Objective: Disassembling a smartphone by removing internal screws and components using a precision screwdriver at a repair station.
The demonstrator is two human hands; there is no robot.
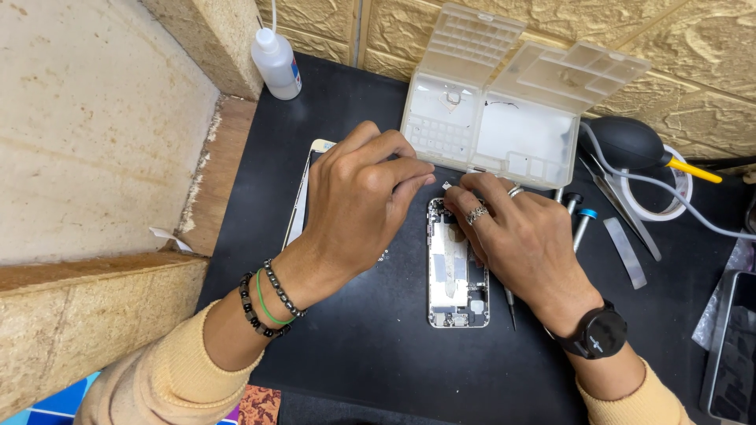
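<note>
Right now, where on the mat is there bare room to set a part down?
Bare black mat lies below the opened phone, between both forearms. Crowded: right of the phone, with screwdrivers, tweezers and blower; top, by the plastic organiser box.

Head view, looking down at black work mat (pixel 378 346). Opened phone body (pixel 457 271) lies at centre, internals exposed. Left hand (pixel 358 201), beaded bracelets on wrist, arches over mat at 10 o'clock from phone, covering detached screen panel (pixel 303 197). Right hand (pixel 520 236), rings and black watch, rests fingertips on phone's top end; both hands' fingertips meet at small part (pixel 446 186). Clear plastic parts box (pixel 504 102), lids open, at 12 o'clock. White squeeze bottle (pixel 276 63) at 11. Black air blower (pixel 630 143), screwdrivers (pixel 579 224), tweezers (pixel 622 206) at 2 o'clock.
</note>
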